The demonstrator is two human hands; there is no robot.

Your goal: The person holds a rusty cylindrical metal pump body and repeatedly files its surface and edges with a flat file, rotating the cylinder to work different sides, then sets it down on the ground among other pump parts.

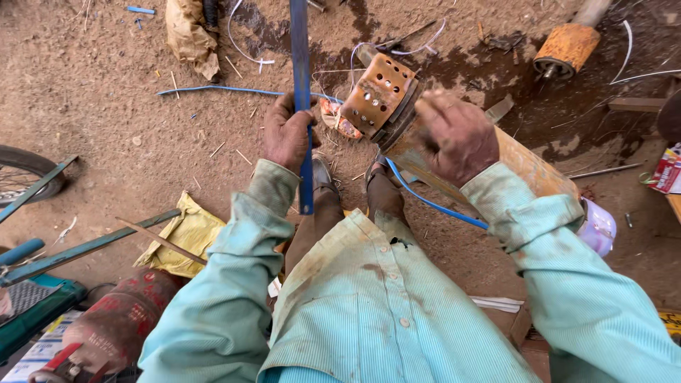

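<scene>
Two hands work over bare dirt. The left hand [287, 135] is fisted tight around one flat blue bar [301, 85], which stands nearly upright, running from the far edge down past the hand to end near the knees. The wrist is straight, the knuckles face up, and the forearm in a pale green sleeve [234, 241] rises from the near left.

The right hand [457, 135] lies palm down on one rusty orange cylinder [525, 167], fingers curled over its upper end, gripping it. The cylinder slants from the middle of the scene toward the near right, its perforated end cap [377, 92] pointing far and left, just beside the bar. The right forearm comes in from the near right, elbow bent.

A second orange cylinder [567, 46] lies well apart at the far right. One blue cable [425, 198] passes under the held cylinder toward the right; another blue wire [227, 89] lies on the dirt to the far left. Two feet [323, 174] rest on the ground between the arms.

At the near left sit one yellow bag [186, 230], one red gas bottle [120, 319], one thin stick [163, 242] and part of one wheel [25, 174]. A crumpled tan rag [188, 35] lies far left.
</scene>
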